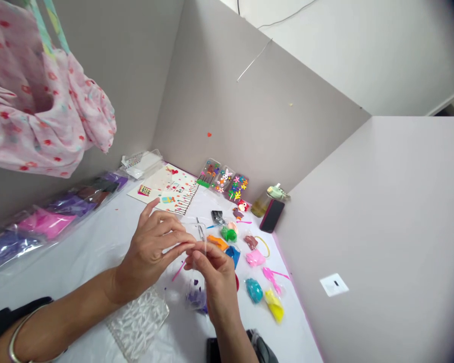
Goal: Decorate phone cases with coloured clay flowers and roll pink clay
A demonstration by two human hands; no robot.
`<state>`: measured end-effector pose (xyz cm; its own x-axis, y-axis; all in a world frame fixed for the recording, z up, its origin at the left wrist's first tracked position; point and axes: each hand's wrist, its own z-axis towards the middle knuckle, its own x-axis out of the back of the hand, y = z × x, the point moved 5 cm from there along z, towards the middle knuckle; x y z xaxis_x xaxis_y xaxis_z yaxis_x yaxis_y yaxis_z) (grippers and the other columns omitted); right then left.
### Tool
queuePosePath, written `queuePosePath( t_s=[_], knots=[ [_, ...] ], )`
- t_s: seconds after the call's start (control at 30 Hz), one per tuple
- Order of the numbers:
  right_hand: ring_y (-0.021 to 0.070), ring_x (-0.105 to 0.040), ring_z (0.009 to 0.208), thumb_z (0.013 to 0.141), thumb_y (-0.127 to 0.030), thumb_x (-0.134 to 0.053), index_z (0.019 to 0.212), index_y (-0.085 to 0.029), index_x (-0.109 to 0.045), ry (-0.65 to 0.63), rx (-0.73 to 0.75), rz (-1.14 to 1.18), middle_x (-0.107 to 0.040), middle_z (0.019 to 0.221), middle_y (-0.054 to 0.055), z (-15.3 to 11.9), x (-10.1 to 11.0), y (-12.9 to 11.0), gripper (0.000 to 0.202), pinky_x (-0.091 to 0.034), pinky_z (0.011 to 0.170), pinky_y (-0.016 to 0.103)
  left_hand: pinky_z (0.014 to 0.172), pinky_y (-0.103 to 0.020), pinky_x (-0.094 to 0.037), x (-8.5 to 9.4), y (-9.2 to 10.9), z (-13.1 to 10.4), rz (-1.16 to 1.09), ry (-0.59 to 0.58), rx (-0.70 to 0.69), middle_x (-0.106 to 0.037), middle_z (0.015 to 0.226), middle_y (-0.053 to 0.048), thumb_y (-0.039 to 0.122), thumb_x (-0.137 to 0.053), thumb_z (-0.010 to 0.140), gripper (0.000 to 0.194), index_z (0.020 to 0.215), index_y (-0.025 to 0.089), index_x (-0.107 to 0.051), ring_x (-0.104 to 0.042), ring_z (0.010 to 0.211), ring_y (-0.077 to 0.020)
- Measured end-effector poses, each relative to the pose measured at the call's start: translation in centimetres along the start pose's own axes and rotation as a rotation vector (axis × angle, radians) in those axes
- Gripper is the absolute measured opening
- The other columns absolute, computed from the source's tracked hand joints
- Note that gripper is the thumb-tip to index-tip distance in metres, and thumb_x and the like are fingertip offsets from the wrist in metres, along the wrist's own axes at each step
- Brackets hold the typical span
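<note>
Low at six o'clock, with the two hands as the dial's centre, I see a white-topped table (287, 335) running off the bottom of my view. A clear textured sheet (142, 325) lies towards half past seven, partly beneath the left forearm; a purple lump (197, 301) sits at six. Raised at the centre is a clear case (202, 229), its edge pinched between the thumb and forefinger of the right hand (217, 269). The left hand (151, 247) brings its thumb and forefinger tips close together beside it, little finger lifted away.

Around three to four o'clock lie a pink packet (255, 258), a teal lump (254, 291) and a yellow packet (275, 306). Farther out are a notebook (157, 186) at eleven, three decorated cases (224, 177) at one, and a bottle (260, 205) beside a phone (272, 217) at two. Bagged packets (49, 222) line the side towards nine, below a hanging printed cloth (79, 116) at ten. Grey walls (219, 91) stand behind.

The cloth is cut off at the left, as is a black object (213, 350) below. The right hand mostly hides a red item (237, 282). The case's transparency blurs its outline, and I cannot tell whether the left fingertips grip it.
</note>
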<state>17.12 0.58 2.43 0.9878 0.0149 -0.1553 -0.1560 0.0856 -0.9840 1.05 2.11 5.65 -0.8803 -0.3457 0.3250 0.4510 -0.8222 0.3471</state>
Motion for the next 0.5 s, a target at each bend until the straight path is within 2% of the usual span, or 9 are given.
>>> queuePosePath(
  t_s=[0.17, 0.3, 0.5],
  knots=[
    [0.0161, -0.064, 0.074, 0.090, -0.029, -0.073, 0.090, -0.023, -0.082, 0.010, 0.119, -0.219, -0.070, 0.077, 0.000, -0.54, -0.29, -0.93, 0.012, -0.051, 0.071, 0.027, 0.129, -0.055, -0.016, -0.17, 0.01, -0.01, 0.038, -0.030, -0.022, -0.074, 0.082, 0.004, 0.021, -0.066, 0.103, 0.013, 0.093, 0.027, -0.072, -0.062, 0.097, -0.0209],
    [0.0171, -0.064, 0.077, 0.092, -0.023, -0.069, 0.095, -0.025, -0.082, 0.037, 0.235, -0.354, -0.072, 0.084, 0.002, -0.79, -0.20, -1.10, 0.013, -0.051, 0.070, 0.028, 0.128, -0.057, -0.016, -0.13, 0.15, 0.15, 0.051, -0.098, -0.035, -0.076, 0.087, 0.004, 0.016, -0.065, 0.103, 0.013, 0.097, 0.026, -0.070, -0.063, 0.101, -0.0208],
    [0.0182, -0.062, 0.079, 0.095, -0.021, -0.065, 0.091, -0.025, -0.080, 0.009, 0.319, -0.463, -0.072, 0.083, 0.003, -0.91, -0.39, -1.04, 0.016, -0.049, 0.072, 0.029, 0.129, -0.047, -0.016, -0.52, -0.29, 0.31, -0.009, -0.229, -0.009, -0.068, 0.087, 0.003, 0.018, -0.059, 0.104, 0.015, 0.092, 0.023, -0.065, -0.062, 0.097, -0.0176]
  ],
)
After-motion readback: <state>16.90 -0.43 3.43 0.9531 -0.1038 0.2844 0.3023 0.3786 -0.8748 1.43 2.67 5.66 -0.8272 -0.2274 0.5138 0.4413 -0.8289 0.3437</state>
